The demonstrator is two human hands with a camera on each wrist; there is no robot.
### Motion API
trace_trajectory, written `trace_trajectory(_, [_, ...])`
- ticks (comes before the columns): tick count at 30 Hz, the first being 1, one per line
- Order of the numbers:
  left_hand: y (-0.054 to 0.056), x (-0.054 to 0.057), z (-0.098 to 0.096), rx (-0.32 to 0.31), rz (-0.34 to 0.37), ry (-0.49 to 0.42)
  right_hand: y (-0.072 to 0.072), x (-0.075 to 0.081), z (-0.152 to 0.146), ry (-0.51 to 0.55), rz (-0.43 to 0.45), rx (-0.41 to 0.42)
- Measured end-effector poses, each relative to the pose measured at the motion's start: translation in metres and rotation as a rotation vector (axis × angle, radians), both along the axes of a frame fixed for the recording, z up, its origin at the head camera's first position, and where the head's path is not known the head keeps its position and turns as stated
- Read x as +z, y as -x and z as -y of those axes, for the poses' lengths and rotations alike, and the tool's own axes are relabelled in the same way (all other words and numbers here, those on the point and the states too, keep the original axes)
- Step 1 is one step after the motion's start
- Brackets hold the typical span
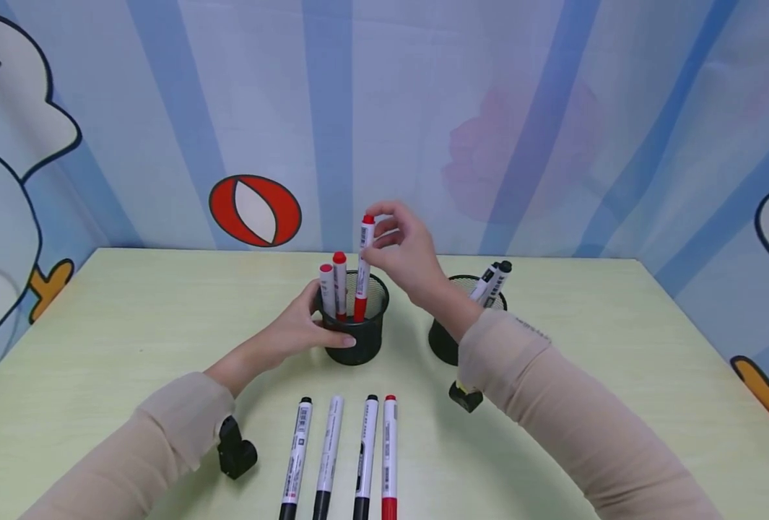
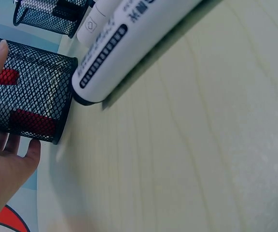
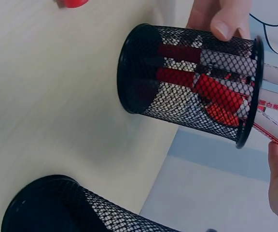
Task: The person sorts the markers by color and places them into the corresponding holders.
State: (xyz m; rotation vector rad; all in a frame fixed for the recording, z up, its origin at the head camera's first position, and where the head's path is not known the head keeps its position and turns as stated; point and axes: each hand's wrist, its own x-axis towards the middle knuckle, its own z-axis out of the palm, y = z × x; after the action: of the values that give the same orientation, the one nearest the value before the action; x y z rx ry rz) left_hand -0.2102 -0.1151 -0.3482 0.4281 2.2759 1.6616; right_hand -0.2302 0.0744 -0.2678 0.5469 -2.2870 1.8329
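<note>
In the head view my left hand [image 1: 289,328] grips a black mesh pen cup [image 1: 361,347] from its left side, thumb across the front. Between thumb and fingers, my right hand [image 1: 405,249] holds a red whiteboard marker [image 1: 364,263] nearly upright. Its lower red end is inside that cup, as the right wrist view also shows through the mesh [image 3: 177,104]. Two other red markers [image 1: 339,278] stand in the cup, leaning at its left side. The left wrist view shows the cup wall [image 2: 37,87] with red ends behind the mesh, and my left hand [image 2: 6,169] around it.
A second black mesh cup [image 1: 442,343] with black markers [image 1: 490,283] stands right, partly behind my right forearm. Nearer on the table [image 1: 176,318] lie several markers in a row: a red one [image 1: 389,448] at right, black ones [image 1: 296,451] left of it. A patterned curtain [image 1: 390,108] hangs behind.
</note>
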Motion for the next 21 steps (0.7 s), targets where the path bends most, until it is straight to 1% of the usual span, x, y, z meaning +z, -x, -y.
trace_trajectory(8, [0.000,0.001,0.000,-0.011,-0.006,-0.012,-0.001,-0.013,0.002,-0.107,-0.089,0.045])
trace_trajectory(15, [0.000,0.000,0.002,-0.022,-0.010,-0.026,-0.003,-0.023,0.005,-0.209,-0.187,0.047])
trace_trajectory(21, [-0.001,0.000,0.001,-0.016,-0.009,-0.020,-0.003,-0.028,0.008,-0.217,-0.218,0.039])
